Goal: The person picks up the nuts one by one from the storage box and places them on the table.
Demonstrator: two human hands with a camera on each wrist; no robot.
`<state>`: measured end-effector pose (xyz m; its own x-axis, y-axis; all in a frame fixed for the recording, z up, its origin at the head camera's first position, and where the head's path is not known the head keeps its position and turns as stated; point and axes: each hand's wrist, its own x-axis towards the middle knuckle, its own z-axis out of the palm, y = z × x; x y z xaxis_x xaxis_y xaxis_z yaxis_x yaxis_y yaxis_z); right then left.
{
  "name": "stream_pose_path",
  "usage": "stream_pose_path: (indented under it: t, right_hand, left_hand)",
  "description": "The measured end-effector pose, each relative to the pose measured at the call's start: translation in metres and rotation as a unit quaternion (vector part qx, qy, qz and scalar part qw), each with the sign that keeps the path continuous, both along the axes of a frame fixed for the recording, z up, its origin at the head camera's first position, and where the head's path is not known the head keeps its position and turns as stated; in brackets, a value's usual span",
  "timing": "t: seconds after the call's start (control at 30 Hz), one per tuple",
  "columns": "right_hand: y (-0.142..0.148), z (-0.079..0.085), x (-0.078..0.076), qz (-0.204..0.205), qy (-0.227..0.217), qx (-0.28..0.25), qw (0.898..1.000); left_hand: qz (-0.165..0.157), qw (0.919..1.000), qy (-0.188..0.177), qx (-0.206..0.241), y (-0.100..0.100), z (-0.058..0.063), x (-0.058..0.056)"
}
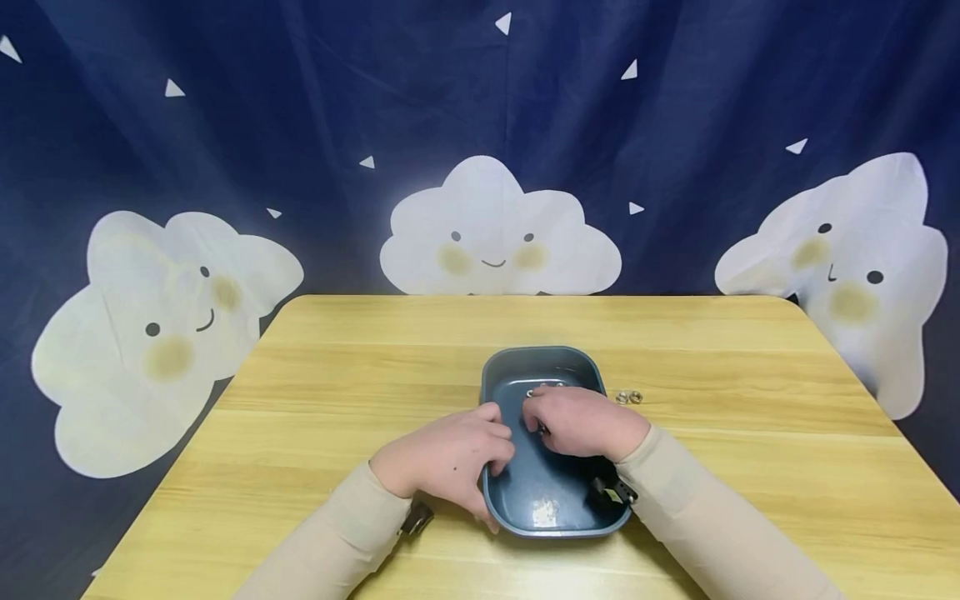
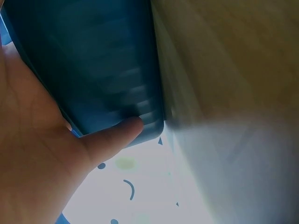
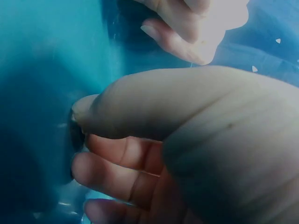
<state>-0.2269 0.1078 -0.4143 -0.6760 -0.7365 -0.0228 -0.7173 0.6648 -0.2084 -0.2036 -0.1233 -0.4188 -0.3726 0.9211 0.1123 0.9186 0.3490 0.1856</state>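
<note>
A deep blue rectangular dish [image 1: 551, 500] with rounded corners sits on the table. My left hand [image 1: 457, 454] grips its left rim, fingers curled over the edge; in the left wrist view the thumb [image 2: 117, 135] lies along the outer wall. Inside the dish, my right hand [image 1: 581, 421] pinches a small dark metal nut [image 3: 77, 135] between thumb and fingers, close to the bottom; the fingers partly hide it. Several shiny metal nuts [image 1: 530, 392] show in the dish beyond the right hand. Others there may be covered by that hand.
Two metal nuts [image 1: 628, 397] lie on the wooden table [image 1: 360, 350] just right of the dish. A dark blue curtain [image 1: 450, 92] with white clouds hangs behind the table's far edge. Black wrist straps [image 1: 615, 492] are on both sleeves.
</note>
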Motion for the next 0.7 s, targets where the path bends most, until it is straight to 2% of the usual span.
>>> stream_pose_path:
  t: [0.37,0.7]
  right_hand:
    - [0.0023,0.0002,-0.0006,0.018,-0.002,-0.007,1.0]
    - [0.0035,0.0023,0.0011,-0.032,0.018,0.021,0.999]
  left_hand:
    - [-0.001,1.0,0.001,0.001,-0.0002,-0.0002,0.0004]
    - [-0.004,1.0,0.004,0.003,0.0003,-0.0003,0.0002]
